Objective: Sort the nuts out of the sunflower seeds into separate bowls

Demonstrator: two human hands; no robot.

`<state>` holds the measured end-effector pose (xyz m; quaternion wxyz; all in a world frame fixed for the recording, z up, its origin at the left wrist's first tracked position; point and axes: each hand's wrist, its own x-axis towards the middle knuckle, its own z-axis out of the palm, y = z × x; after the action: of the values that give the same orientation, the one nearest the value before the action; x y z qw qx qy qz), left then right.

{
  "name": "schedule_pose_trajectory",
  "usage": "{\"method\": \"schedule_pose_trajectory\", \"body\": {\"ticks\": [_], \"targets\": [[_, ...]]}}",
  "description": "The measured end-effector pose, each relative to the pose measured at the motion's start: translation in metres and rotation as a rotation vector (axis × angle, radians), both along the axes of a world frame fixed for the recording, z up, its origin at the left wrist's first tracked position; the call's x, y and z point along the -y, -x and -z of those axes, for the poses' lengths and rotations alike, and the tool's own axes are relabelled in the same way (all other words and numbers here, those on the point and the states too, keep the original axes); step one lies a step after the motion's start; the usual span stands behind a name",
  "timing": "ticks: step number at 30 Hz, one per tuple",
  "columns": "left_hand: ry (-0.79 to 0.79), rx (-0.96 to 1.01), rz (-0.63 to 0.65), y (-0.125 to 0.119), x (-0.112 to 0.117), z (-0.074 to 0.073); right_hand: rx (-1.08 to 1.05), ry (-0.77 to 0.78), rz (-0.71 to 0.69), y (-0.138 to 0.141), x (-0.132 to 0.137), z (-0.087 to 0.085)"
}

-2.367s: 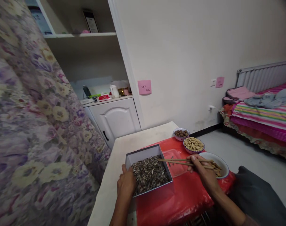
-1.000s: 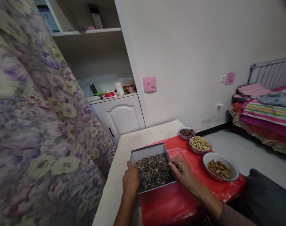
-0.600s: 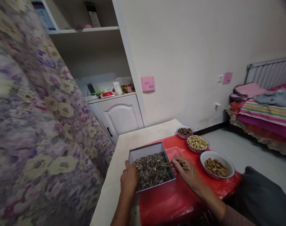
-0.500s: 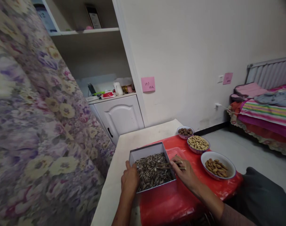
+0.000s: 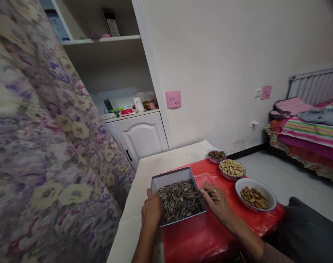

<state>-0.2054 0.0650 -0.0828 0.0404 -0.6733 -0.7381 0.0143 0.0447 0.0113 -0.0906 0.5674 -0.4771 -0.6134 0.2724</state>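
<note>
A square box (image 5: 172,174) full of striped sunflower seeds (image 5: 179,204) sits partly on a red plastic sheet (image 5: 188,244) on the table. My left hand (image 5: 152,211) grips the box's left wall, thumb side toward the seeds. In my right hand (image 5: 216,204) is a pair of chopsticks (image 5: 193,195), reaching over the right wall with their tips at the seeds. Whether the tips pinch anything is too small to tell. Right of the box stand a bowl of brown round nuts (image 5: 216,155), a bowl of peanuts (image 5: 232,168) and a bowl of almonds (image 5: 253,197).
A floral curtain (image 5: 54,146) hangs on the left beside a white cabinet (image 5: 141,137). Behind the pale table (image 5: 150,166) is a wall with a pink note (image 5: 173,99). A bed (image 5: 306,131) stands at the right, and a dark-clothed knee (image 5: 306,226) is near the table.
The whole view has shifted slightly down and right. My left hand stays on the box and my right hand keeps the chopsticks at the seeds, with little other movement.
</note>
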Motion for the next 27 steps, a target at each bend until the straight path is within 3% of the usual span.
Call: {"method": "schedule_pose_trajectory", "body": {"ticks": [6,12,16,21,27], "targets": [[-0.005,0.005,0.004,0.0,0.001,-0.001,-0.102,0.041,0.047,-0.027,0.023,-0.012],[-0.001,0.011,0.003,-0.001,0.001,-0.003,-0.102,0.042,0.258,-0.064,0.043,-0.025],[-0.005,0.011,0.004,-0.001,0.001,-0.003,-0.064,0.04,0.318,-0.071,0.046,-0.028],[-0.015,0.007,0.011,0.0,0.001,-0.002,-0.061,0.04,0.301,-0.066,0.046,-0.028],[-0.022,0.013,0.002,0.0,0.0,0.0,-0.08,0.02,0.128,-0.046,0.041,-0.023]]}}
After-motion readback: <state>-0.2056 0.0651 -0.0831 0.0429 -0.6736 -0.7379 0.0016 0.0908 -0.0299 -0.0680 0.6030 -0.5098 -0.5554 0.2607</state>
